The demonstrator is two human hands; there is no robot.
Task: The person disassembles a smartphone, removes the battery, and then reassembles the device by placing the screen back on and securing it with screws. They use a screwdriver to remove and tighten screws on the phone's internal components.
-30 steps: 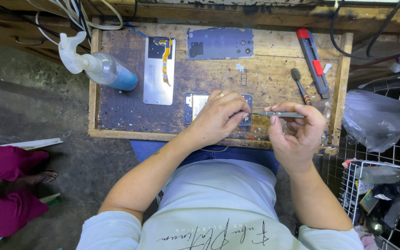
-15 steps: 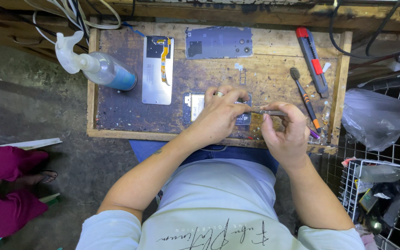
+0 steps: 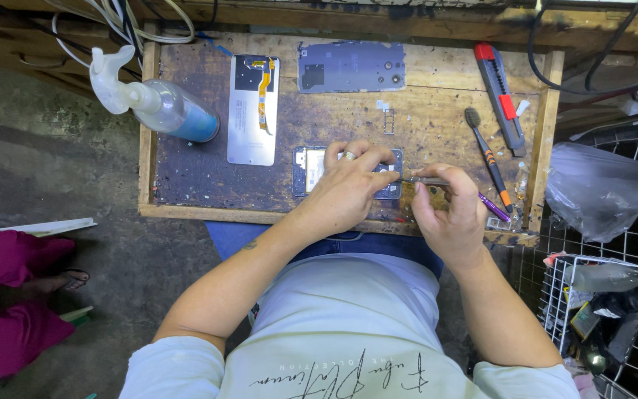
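An opened phone body (image 3: 306,168) lies flat near the front of a worn wooden tray (image 3: 186,170). My left hand (image 3: 348,188) presses down on it, covering most of its right half; a ring shows on one finger. My right hand (image 3: 448,218) pinches a thin metal tweezer (image 3: 426,180), its tip pointing left at the phone's right edge beside my left fingers. Farther back lie a silver back cover with an orange flex cable (image 3: 253,109) and a grey phone frame plate (image 3: 351,66).
A clear spray bottle with blue liquid (image 3: 158,106) lies at the tray's left. A red and black utility knife (image 3: 499,94), a brush (image 3: 487,157) and a purple tool (image 3: 495,207) sit at the right. A plastic bag (image 3: 603,192) and wire basket (image 3: 614,295) stand right; another person's legs (image 3: 16,295) left.
My right hand has moved left and closer to the phone, bringing the tweezer tip to its right edge. My left hand has stayed pressed on the phone.
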